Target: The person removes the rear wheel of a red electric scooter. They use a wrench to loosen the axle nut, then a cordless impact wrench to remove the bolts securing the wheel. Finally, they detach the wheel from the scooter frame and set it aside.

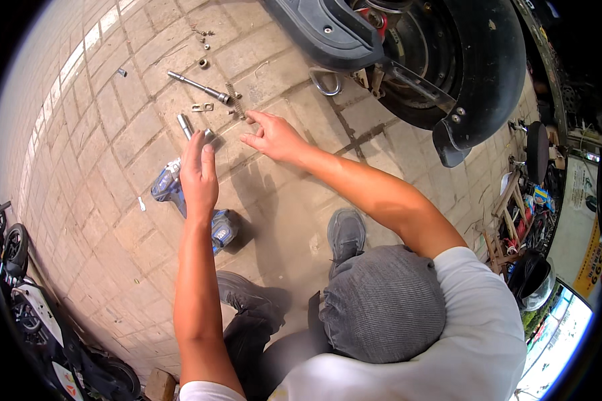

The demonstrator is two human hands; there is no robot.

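Observation:
My left hand hangs over a blue cordless impact wrench, its fingers stretched out and nothing seen in them. The hand and forearm cover part of the tool. By its fingertips lie a silver socket and a short metal cylinder. My right hand reaches low toward a thin coil spring, thumb and forefinger apart; its other fingers are partly curled. Beyond it lie a second spring, a long metal rod with a thicker end and a slotted flat plate.
A black scooter wheel with its mudguard and metal stand is at the upper right. A round nut, several small fasteners and a small cylinder lie on the paving. Parked motorbikes line the left.

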